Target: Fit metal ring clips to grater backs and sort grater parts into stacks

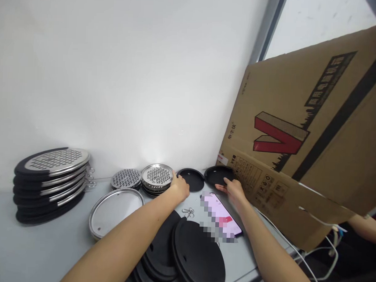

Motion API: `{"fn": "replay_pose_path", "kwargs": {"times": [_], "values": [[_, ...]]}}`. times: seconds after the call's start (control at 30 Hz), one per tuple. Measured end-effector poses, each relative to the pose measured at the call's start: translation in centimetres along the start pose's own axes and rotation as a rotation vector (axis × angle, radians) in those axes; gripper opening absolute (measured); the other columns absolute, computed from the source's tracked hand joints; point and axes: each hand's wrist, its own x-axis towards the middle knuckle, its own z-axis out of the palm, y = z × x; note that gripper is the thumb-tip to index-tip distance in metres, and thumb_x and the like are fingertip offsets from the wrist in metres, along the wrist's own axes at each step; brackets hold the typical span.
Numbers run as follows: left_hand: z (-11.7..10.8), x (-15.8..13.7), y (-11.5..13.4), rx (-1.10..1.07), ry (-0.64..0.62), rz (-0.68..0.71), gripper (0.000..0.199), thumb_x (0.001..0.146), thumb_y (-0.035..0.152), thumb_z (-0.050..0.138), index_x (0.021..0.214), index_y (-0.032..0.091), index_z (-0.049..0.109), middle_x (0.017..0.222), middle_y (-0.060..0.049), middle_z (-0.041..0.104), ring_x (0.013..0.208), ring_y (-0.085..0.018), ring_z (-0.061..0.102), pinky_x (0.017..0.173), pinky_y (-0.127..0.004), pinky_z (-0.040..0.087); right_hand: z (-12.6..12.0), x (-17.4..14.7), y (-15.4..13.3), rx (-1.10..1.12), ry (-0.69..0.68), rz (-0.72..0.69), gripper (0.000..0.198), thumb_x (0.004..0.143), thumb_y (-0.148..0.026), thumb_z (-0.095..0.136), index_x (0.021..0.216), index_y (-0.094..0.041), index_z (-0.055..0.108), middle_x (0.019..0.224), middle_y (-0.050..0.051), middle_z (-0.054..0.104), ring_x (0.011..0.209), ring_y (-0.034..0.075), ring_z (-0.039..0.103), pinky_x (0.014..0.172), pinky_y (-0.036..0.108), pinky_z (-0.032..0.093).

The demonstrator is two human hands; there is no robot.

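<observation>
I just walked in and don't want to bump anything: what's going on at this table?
A person's left hand is at the right edge of a stack of small metal grater discs; its grip is unclear. The right hand is at a shallow black dish beside the cardboard box. A second black dish lies between the stack and that dish, with a lit phone nearer the person.

Cardboard box (311,137): big red letter V (280,138); dark panel (331,78) with pale characters "商用电脑机箱"; "V6" (233,160) beside printed table (245,167); small handling signs (263,184). Remaining print too small. Phone (221,215): screen pixelated, unreadable.
</observation>
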Motion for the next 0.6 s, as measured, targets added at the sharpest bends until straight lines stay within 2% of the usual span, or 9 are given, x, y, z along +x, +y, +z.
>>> {"fn": "replay_pose_path", "kwargs": {"times": [0.13,0.3,0.43,0.53,0.6], "values": [[0.5,-0.6,-0.8,-0.014,-0.073,-0.06,0.036,0.093,0.037,0.057,0.122,0.016,0.058,0.124,-0.01,0.06,0.114,-0.026,0.058,0.098,-0.051,0.045,-0.4,0.7,0.6,0.04,-0.054,0.159,0.027,0.094,-0.031,0.058,0.115,-0.013,0.058,0.105,0.007,0.064,0.084,0.016,0.066,0.07,0.033,0.058],[0.3,-1.4,-1.5,-0.024,-0.085,-0.089,0.036,0.092,0.043,0.058,0.114,0.015,0.063,0.12,-0.01,0.064,0.116,-0.027,0.057,0.103,-0.053,0.039,-1.2,1.1,1.1,-0.161,-0.028,0.183,0.032,0.093,-0.032,0.06,0.119,-0.014,0.058,0.116,0.009,0.062,0.095,0.02,0.064,0.08,0.039,0.056],[0.2,-1.7,-1.7,-0.028,-0.063,-0.079,0.034,0.087,0.044,0.062,0.1,0.014,0.071,0.108,-0.013,0.07,0.113,-0.03,0.059,0.105,-0.058,0.031,-1.3,1.3,1.0,-0.435,0.039,0.108,0.028,0.091,-0.032,0.062,0.111,-0.012,0.062,0.113,0.011,0.064,0.099,0.022,0.063,0.086,0.041,0.053],[-0.4,-2.3,-2.0,-0.041,-0.007,-0.024,0.03,0.087,0.04,0.063,0.088,0.013,0.075,0.099,-0.018,0.073,0.107,-0.036,0.062,0.104,-0.062,0.026,-0.9,0.9,0.6,-0.578,0.097,-0.017,0.031,0.08,-0.025,0.073,0.104,-0.007,0.065,0.107,0.02,0.067,0.11,0.032,0.06,0.093,0.043,0.047],[-1.5,-3.1,-2.3,-0.057,0.046,0.042,0.028,0.089,0.037,0.06,0.088,0.014,0.075,0.099,-0.018,0.074,0.106,-0.035,0.062,0.105,-0.061,0.026,-0.6,0.1,0.1,-0.63,0.116,-0.121,0.041,0.077,-0.022,0.074,0.112,-0.004,0.062,0.111,0.025,0.065,0.119,0.038,0.054,0.096,0.044,0.042]]}}
